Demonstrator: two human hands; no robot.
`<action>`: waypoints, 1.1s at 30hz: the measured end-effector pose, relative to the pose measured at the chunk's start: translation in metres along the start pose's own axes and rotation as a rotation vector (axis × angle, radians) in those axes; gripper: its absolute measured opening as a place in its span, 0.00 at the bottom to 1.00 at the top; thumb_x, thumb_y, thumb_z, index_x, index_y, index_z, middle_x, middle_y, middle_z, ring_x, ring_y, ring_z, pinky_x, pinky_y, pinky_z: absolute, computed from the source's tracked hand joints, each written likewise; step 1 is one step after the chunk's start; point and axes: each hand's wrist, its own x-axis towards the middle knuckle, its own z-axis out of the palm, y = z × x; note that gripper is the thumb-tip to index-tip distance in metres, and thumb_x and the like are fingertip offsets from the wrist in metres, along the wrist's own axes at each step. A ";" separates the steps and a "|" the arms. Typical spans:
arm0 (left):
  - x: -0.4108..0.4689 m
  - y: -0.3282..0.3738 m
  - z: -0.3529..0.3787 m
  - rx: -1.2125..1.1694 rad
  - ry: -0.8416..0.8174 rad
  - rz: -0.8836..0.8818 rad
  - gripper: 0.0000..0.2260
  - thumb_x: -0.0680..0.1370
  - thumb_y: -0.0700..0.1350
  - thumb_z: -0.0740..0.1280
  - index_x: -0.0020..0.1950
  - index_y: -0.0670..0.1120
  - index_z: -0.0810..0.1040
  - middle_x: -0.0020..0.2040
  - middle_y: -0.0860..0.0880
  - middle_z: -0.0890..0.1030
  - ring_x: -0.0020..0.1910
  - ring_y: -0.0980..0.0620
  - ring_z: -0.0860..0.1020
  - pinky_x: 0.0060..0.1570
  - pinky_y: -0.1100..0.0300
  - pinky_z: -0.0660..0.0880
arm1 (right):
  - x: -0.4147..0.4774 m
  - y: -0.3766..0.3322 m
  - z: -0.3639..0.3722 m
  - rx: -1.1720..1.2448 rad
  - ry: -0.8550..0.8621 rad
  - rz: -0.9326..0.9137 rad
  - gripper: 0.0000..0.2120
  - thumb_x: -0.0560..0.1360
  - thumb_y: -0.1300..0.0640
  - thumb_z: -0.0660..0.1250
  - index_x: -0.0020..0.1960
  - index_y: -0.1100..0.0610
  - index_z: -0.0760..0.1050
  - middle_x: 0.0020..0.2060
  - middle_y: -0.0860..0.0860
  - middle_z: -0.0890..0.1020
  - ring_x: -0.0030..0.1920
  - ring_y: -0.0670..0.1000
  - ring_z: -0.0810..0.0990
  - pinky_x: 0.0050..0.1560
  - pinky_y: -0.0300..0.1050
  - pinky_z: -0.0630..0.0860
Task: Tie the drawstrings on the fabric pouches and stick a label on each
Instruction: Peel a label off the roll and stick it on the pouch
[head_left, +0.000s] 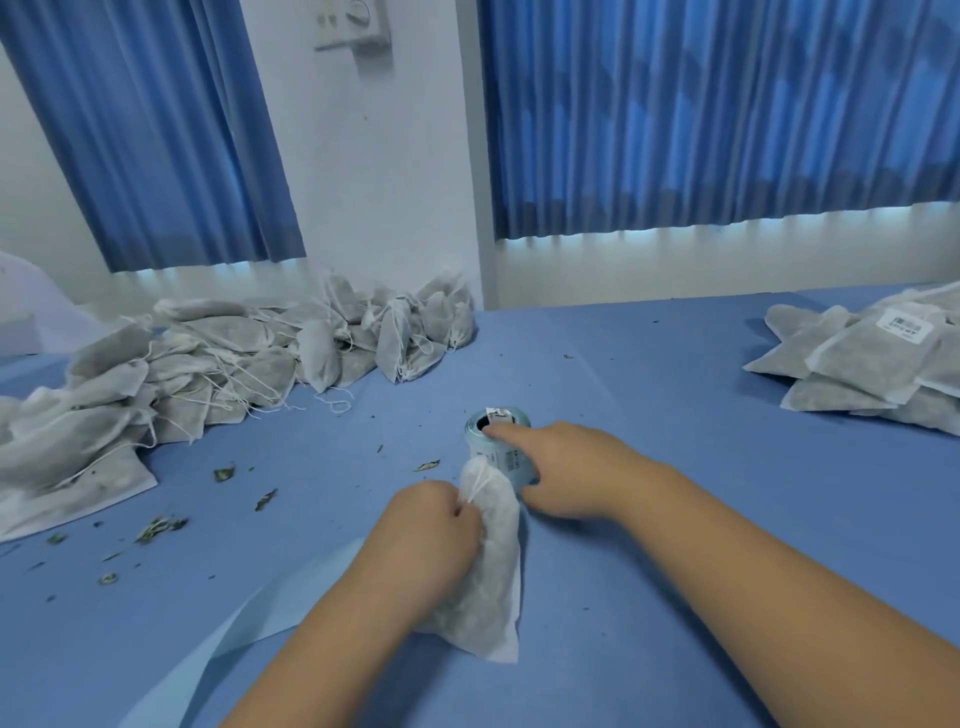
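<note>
Left hand (436, 530) is gripping a white fabric pouch with grey-green filling (493, 582) at its gathered neck, with the fingers curled tight around the drawstring end. The pouch is lying lengthwise on the blue-covered desk (675, 389), neck pointing away from the person. It is sitting just right of the left hand and touching it.

Right hand (566, 467) is holding a light blue roll of white printed labels (501, 457). The forefinger (506, 430) is stretching over the top rim at the core hole and the thumb is pressing low on the roll's side. The other fingers are hidden. The roll is standing upright directly beyond the pouch's neck; whether the 2 are touching cannot be told.

Far left, a large loose heap of white pouches with dangling strings (208, 353) is spreading across the desk, well apart from both hands. Far right, a flat stack of pouches (857, 364) is lying, the top 1 carrying a white printed label (906, 326). A pale blue strip of backing paper (249, 613) is trailing beside the left forearm. Dry green leaf fragments (161, 525) are lying scattered left of the hands. Blue pleated curtains (727, 104) are hanging behind.
</note>
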 end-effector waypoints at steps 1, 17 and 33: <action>0.000 -0.002 -0.002 0.014 -0.003 0.013 0.16 0.79 0.45 0.60 0.33 0.47 0.61 0.30 0.51 0.65 0.30 0.52 0.63 0.27 0.61 0.58 | 0.005 -0.001 -0.001 -0.007 0.012 0.004 0.31 0.73 0.54 0.63 0.73 0.39 0.57 0.54 0.52 0.76 0.45 0.54 0.72 0.40 0.45 0.68; 0.033 -0.005 0.000 -0.121 -0.008 0.137 0.13 0.81 0.45 0.59 0.41 0.40 0.75 0.47 0.48 0.78 0.42 0.48 0.76 0.38 0.57 0.67 | 0.025 0.009 0.000 0.304 0.226 0.158 0.11 0.69 0.43 0.67 0.40 0.50 0.73 0.34 0.45 0.76 0.35 0.47 0.74 0.33 0.42 0.69; 0.025 -0.050 -0.018 -0.562 -0.246 -0.039 0.11 0.79 0.48 0.66 0.37 0.48 0.75 0.32 0.49 0.73 0.30 0.53 0.71 0.30 0.62 0.67 | -0.009 0.006 0.002 0.383 0.180 0.015 0.22 0.69 0.49 0.73 0.61 0.41 0.72 0.31 0.43 0.74 0.33 0.40 0.73 0.38 0.39 0.72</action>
